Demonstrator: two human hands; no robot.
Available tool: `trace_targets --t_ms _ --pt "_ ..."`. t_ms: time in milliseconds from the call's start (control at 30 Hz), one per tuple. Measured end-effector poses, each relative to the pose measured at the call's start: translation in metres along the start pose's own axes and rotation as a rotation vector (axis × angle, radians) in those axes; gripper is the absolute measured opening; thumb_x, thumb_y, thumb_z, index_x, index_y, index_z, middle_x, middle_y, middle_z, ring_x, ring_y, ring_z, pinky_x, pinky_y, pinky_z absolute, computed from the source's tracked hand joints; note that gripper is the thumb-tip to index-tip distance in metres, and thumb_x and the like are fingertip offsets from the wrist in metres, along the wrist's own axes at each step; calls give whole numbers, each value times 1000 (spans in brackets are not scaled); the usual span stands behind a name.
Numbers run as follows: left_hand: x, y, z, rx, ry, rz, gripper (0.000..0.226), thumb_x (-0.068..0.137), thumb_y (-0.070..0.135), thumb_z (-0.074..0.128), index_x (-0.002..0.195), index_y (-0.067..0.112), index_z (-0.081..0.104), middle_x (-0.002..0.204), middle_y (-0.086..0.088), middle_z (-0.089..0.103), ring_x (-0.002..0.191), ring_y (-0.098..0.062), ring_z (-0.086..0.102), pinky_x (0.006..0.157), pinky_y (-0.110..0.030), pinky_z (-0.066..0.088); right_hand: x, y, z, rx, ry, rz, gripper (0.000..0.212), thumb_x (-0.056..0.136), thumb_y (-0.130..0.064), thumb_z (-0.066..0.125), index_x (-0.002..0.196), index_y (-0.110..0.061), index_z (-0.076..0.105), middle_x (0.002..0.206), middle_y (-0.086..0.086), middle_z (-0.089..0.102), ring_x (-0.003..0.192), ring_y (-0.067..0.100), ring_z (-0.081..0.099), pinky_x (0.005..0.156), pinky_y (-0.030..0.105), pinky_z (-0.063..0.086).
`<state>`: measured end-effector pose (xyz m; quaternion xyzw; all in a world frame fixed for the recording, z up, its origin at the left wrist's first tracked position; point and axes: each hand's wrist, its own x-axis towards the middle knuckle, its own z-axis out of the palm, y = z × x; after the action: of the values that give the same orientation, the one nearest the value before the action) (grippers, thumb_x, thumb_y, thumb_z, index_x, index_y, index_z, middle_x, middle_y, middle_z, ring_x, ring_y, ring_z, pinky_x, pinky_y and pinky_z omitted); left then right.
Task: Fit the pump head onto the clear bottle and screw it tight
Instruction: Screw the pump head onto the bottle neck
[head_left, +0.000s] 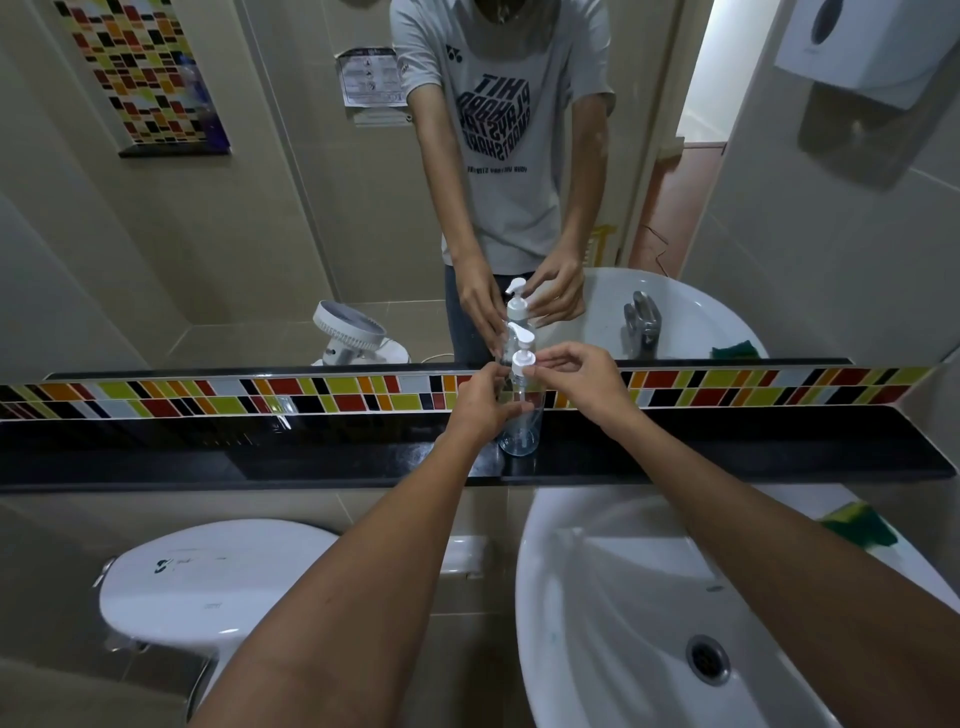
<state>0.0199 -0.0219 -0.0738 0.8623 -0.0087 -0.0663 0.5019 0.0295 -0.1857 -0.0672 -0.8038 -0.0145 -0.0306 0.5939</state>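
A clear plastic bottle (522, 431) stands upright on the black shelf (260, 457) below the mirror. A white pump head (521, 358) sits on its neck, nozzle pointing up and right. My left hand (480, 402) is wrapped around the upper part of the bottle from the left. My right hand (582, 379) pinches the pump head's collar from the right with thumb and fingertips. The mirror shows both hands and the bottle again.
A white sink (675, 613) with a drain lies below the shelf at right, with a green and yellow sponge (860, 525) on its rim. A white toilet cistern lid (208, 582) is at lower left. Coloured tiles run behind the shelf. A soap dispenser (862, 47) hangs at upper right.
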Motion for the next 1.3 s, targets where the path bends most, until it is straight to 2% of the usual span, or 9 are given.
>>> trace_targets --t_ms 133,233,333,500,767,933,1100,1233,1300 --pt "-1 1 -1 26 -2 4 53 80 14 81 126 10 54 121 -8 64 103 -17 57 77 -26 47 6 -6 2 -5 -112 14 62 77 -24 90 132 -9 67 122 5 75 115 17 70 99 34 58" --pt "0 1 -1 46 -5 7 49 81 14 80 123 10 54 119 -9 64 99 -17 56 70 -22 45 4 -9 8 46 -254 18 57 82 -18 85 136 -11 66 122 2 77 116 15 72 97 35 59" --pt "1 0 -1 59 -7 11 50 81 14 80 123 9 54 119 -9 64 96 -15 54 69 -21 44 -3 -7 13 122 -162 25 50 83 -12 83 131 -7 68 116 6 78 109 19 75 92 38 62" --pt "1 0 -1 50 -6 23 52 80 14 81 124 8 53 119 -6 63 100 -13 54 80 -27 46 -4 -3 12 89 22 23 45 76 -20 90 114 -2 73 101 7 78 92 15 76 72 18 61" --pt "0 1 -3 43 -7 28 42 85 2 74 122 4 54 105 -6 61 85 -12 58 53 -11 45 0 -4 13 63 -214 18 67 70 -24 93 131 -11 68 122 1 76 117 15 70 98 36 59" --pt "1 0 0 15 -6 7 48 80 8 80 121 8 55 106 2 60 99 -15 58 76 -24 48 -8 3 9 85 -56 11 54 77 -21 89 125 -5 70 114 9 78 109 22 74 88 29 62" --pt "1 3 0 8 -10 0 52 79 9 80 124 7 53 104 2 57 93 -13 53 79 -26 47 0 3 -3 17 -77 42 64 79 -12 87 136 -1 62 122 12 74 114 24 70 102 37 56" --pt "1 0 -1 -19 -11 -10 51 80 7 80 124 7 55 109 -2 60 96 -15 55 64 -15 45 8 -8 -2 -10 -203 -23 60 86 -6 80 142 -7 60 132 6 71 124 17 65 93 19 55" --pt "2 -1 -1 -51 -9 -16 50 80 3 79 125 5 55 112 -6 62 95 -15 55 55 -14 48 8 -7 2 -37 -229 -32 51 87 -6 79 136 -8 66 125 7 75 119 21 69 90 25 60"
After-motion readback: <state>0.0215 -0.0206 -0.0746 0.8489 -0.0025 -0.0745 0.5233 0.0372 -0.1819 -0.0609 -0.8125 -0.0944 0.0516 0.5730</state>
